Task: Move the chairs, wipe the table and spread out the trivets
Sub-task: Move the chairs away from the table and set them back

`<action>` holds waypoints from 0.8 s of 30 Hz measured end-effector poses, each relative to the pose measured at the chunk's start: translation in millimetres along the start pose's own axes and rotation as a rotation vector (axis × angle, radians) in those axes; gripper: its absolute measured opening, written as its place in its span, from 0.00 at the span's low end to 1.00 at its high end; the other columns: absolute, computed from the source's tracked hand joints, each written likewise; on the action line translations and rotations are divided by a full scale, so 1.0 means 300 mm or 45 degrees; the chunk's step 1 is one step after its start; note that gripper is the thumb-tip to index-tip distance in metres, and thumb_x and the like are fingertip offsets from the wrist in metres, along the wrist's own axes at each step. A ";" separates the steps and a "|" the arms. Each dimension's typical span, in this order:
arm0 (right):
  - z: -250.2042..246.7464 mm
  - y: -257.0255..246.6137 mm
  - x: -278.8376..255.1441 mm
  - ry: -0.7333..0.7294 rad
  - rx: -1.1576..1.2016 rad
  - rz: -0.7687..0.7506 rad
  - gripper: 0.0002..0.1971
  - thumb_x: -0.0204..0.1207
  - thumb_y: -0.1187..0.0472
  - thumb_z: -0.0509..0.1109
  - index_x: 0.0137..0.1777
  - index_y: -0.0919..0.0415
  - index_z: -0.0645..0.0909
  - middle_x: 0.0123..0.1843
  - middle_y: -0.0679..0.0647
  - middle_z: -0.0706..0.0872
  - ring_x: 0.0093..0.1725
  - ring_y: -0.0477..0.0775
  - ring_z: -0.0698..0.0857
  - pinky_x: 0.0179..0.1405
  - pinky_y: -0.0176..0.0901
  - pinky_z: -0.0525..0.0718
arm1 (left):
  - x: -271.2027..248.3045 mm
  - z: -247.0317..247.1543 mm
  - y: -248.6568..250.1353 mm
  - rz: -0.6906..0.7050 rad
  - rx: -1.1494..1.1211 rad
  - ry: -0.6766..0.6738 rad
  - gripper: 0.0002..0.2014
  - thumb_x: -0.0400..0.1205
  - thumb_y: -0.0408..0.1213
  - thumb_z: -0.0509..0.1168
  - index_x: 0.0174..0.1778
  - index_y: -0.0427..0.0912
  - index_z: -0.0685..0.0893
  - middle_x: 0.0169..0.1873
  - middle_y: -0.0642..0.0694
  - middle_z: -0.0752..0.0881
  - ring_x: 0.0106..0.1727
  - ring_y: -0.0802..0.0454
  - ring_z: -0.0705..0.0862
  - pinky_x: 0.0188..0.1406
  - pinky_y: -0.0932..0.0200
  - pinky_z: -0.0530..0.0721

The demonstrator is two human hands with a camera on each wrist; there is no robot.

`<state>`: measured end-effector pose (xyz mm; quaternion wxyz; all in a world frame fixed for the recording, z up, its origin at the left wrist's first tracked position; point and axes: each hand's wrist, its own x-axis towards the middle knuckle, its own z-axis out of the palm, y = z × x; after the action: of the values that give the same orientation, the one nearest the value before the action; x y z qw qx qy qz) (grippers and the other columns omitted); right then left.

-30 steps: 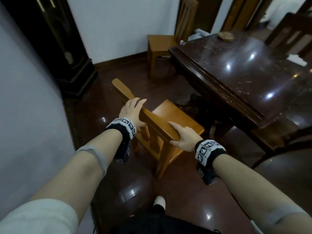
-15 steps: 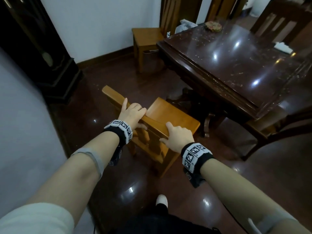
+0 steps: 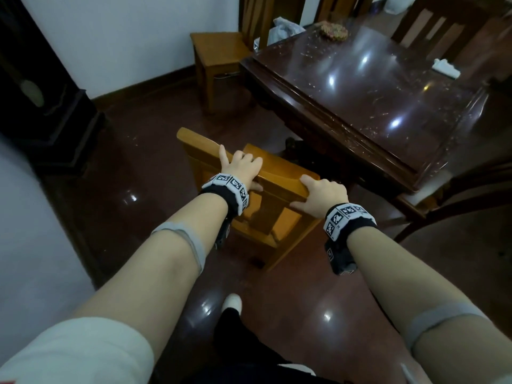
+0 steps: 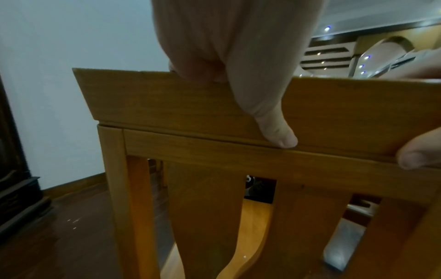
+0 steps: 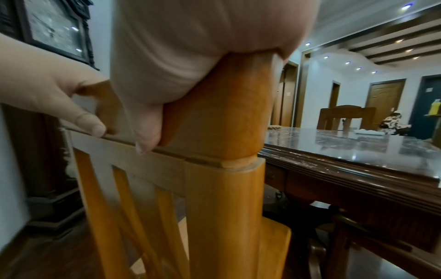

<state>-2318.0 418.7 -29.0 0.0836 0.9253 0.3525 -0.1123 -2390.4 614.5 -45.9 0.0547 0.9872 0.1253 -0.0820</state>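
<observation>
Head view: both hands grip the top rail of a light wooden chair (image 3: 279,173) that stands on the floor just beside the dark table (image 3: 382,106). Left hand (image 3: 241,169) curls its fingers (image 3: 250,159) over the rail's far side, with the thumb (image 4: 274,132) pressed flat on the near face (plain in the left wrist view). Right hand (image 3: 322,195) wraps the rail's right end above the post, its fingers hidden behind the wood and the thumb (image 5: 145,136) lying along the rail's lower edge. Seat faces the table.
</observation>
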 end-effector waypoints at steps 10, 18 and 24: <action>-0.021 0.135 0.161 -0.048 0.011 -0.020 0.25 0.72 0.29 0.64 0.58 0.44 0.67 0.44 0.48 0.82 0.39 0.53 0.81 0.42 0.47 0.81 | 0.141 -0.056 -0.059 0.286 0.020 0.048 0.25 0.80 0.57 0.63 0.71 0.51 0.73 0.69 0.51 0.75 0.72 0.47 0.72 0.78 0.30 0.52; -0.028 0.071 0.182 -0.062 0.178 0.254 0.39 0.59 0.15 0.57 0.51 0.49 0.78 0.40 0.47 0.82 0.40 0.52 0.82 0.43 0.47 0.82 | 0.222 -0.082 -0.270 0.356 0.323 0.055 0.24 0.74 0.67 0.63 0.55 0.52 0.76 0.53 0.53 0.82 0.57 0.49 0.80 0.57 0.50 0.74; -0.015 0.052 0.159 0.067 0.228 0.321 0.39 0.58 0.15 0.58 0.46 0.50 0.82 0.33 0.44 0.81 0.37 0.51 0.83 0.42 0.45 0.81 | 0.262 -0.074 -0.285 0.520 0.504 0.039 0.26 0.76 0.67 0.62 0.54 0.47 0.73 0.49 0.50 0.83 0.52 0.49 0.83 0.44 0.55 0.76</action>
<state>-2272.2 438.3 -36.1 0.0049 0.9686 0.2243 -0.1076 -2333.9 718.3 -45.6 -0.1257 0.9846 -0.0938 -0.0771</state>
